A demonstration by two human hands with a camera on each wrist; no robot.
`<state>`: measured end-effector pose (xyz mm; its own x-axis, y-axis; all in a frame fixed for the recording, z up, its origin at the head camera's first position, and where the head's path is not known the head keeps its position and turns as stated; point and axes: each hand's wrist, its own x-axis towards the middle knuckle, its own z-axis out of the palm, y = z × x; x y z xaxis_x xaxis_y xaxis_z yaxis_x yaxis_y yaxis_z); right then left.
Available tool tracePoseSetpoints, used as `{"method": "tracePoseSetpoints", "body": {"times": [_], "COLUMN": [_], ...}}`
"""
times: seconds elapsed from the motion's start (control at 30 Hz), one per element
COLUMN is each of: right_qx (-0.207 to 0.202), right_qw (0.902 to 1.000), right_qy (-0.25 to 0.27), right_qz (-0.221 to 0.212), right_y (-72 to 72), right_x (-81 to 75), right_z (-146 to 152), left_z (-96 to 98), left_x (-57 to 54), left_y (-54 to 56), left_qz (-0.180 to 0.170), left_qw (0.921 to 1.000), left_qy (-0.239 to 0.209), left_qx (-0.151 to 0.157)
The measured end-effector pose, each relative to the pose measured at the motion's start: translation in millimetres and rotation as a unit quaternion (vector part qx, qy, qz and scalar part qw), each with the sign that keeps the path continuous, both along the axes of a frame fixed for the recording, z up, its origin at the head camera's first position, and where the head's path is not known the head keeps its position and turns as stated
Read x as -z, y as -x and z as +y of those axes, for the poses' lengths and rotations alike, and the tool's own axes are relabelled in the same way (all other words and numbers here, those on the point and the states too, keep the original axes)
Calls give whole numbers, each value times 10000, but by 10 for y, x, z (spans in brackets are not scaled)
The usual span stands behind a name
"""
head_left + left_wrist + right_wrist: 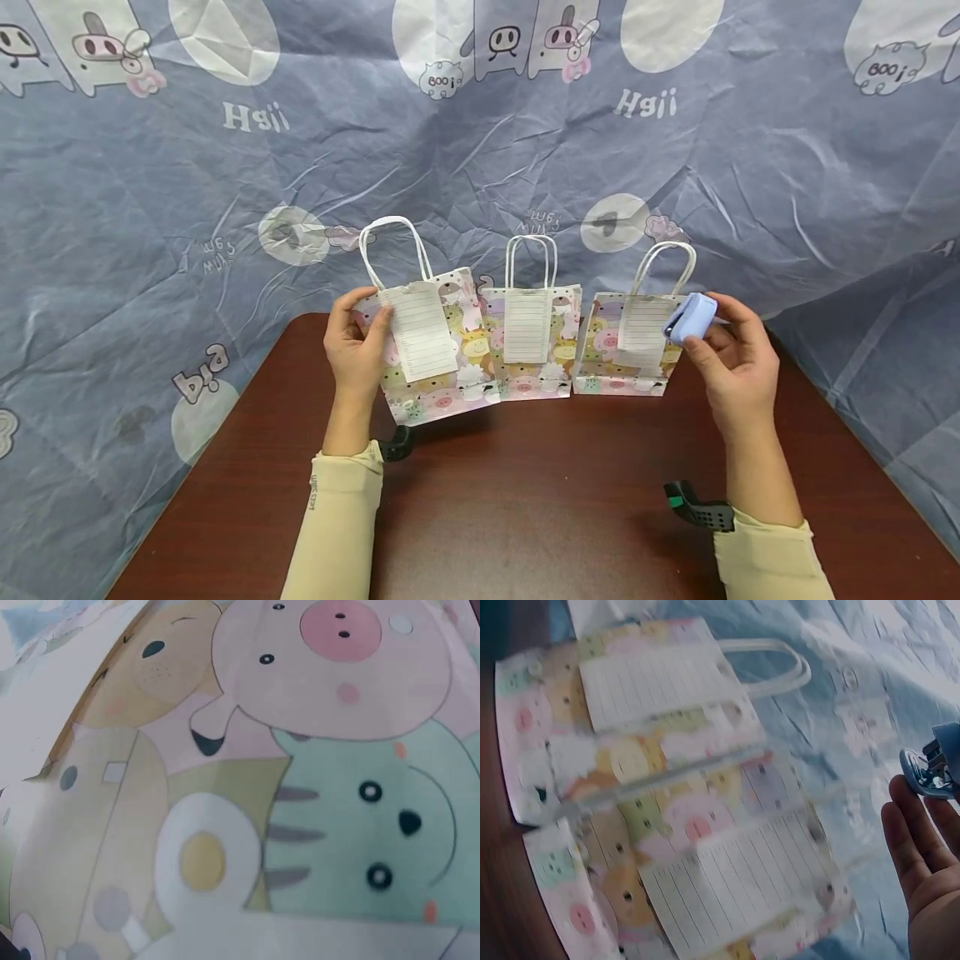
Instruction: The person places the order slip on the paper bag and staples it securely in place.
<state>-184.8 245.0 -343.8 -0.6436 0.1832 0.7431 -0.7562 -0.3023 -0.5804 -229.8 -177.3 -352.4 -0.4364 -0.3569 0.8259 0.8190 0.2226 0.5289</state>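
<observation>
My left hand (356,350) pinches the upper left edge of a paper gift bag (472,333) printed with cartoon animals, thumb in front. This bag tilts, and a lined paper sheet (423,337) lies against its front by the thumb. The left wrist view is filled by the bag's printed face (322,787). A small light-blue stapler (693,319) is held in my right hand (742,367), in front of the right-hand bag (597,346). In the right wrist view, the stapler (930,771) shows its metal inside above the fingers.
A middle gift bag (567,333) stands upright with a lined sheet (527,327) on its front. Another sheet (641,325) is on the right-hand bag. All bags have white handles. Behind the brown table (555,500) hangs a wrinkled blue-grey printed cloth (465,167).
</observation>
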Motion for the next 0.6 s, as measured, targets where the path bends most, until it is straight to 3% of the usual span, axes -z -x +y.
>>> {"method": "tracePoseSetpoints", "body": {"times": [0.3,0.6], "right_qx": [470,996], "right_qw": [9968,9854], "right_qy": [341,579], "right_qz": [-559,-1252], "right_y": [92,180], "right_x": [140,354], "right_z": [356,619], "left_z": [-222,-331], "left_x": [42,157], "left_y": [38,106], "left_qz": [-142,-466], "left_qw": [9989,9972], "left_qy": [-237,-482], "left_qx": [-370,-337]}}
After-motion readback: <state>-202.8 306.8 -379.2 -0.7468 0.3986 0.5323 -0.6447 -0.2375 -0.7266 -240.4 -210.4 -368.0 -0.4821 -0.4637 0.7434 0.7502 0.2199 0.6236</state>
